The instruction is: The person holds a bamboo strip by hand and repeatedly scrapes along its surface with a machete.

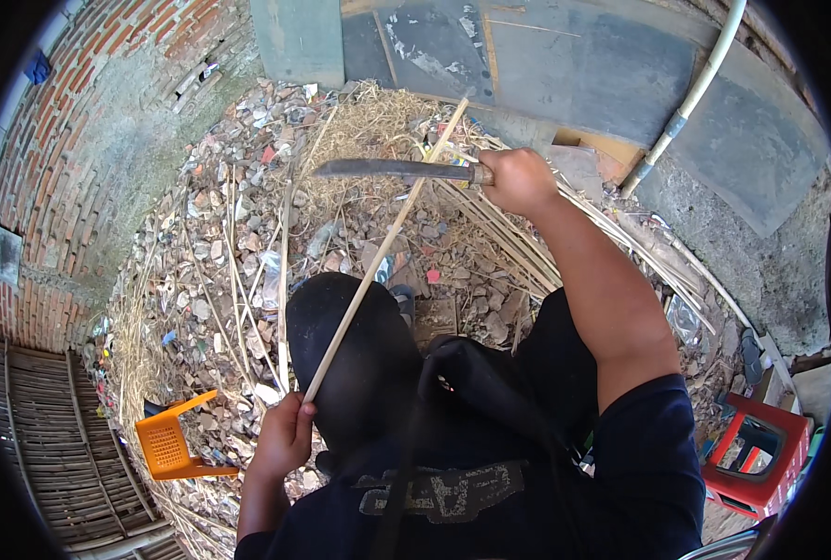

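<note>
A long, pale split-bamboo strip [364, 283] slants up and away from my left hand [286, 434]. That hand is closed around its near end, beside my left knee. Out in front, my right hand [520, 180] grips the short handle of a machete [369, 168], its dark blade pointing left. The blade lies across the strip near the strip's far end; whether it has cut into the wood I cannot tell. My dark-clad knee [341, 327] sits under the lower part of the strip.
Rubble and litter [219, 233] cover the ground, with a heap of shavings [369, 131] ahead. More bamboo strips [504, 238] lie to the right. An orange plastic chair [168, 446] is at left, a red stool [759, 457] at right. Brick wall [107, 103] and a pipe [681, 117] border the space.
</note>
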A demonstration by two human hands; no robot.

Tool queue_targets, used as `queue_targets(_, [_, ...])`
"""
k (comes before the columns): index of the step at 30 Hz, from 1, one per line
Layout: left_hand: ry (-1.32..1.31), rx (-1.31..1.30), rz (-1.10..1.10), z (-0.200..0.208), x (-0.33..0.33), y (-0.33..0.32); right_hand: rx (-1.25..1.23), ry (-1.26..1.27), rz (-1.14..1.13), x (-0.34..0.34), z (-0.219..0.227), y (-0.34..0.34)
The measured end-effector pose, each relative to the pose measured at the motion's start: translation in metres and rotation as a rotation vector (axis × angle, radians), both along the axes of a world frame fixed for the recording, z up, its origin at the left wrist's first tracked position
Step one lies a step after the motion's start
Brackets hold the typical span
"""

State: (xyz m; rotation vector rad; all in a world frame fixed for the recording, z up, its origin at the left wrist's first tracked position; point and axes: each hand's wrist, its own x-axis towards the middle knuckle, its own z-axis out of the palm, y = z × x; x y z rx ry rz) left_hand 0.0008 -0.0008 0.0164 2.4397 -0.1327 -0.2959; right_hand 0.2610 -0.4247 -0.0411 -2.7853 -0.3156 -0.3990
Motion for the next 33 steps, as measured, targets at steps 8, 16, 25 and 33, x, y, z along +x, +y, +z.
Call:
queue_targets(8, [0.133, -0.100, 0.070, -0.002, -0.012, 0.011, -0.125, -0.212, 0.441, -0.011, 0.012, 0.019])
queue_targets(16, [0.212, -0.180, 0.132, -0.008, -0.016, 0.019, 0.081, -0.038, 0.133, -0.006, 0.011, 0.003])
queue_targets(25, [0.047, -0.052, 0.076, -0.010, -0.023, 0.028, 0.081, 0.147, -0.083, 0.004, 0.006, -0.026])
queue_targets(33, [0.256, -0.275, 0.200, -0.016, -0.034, 0.046, 0.018, 0.034, 0.072, -0.002, 0.018, -0.022])
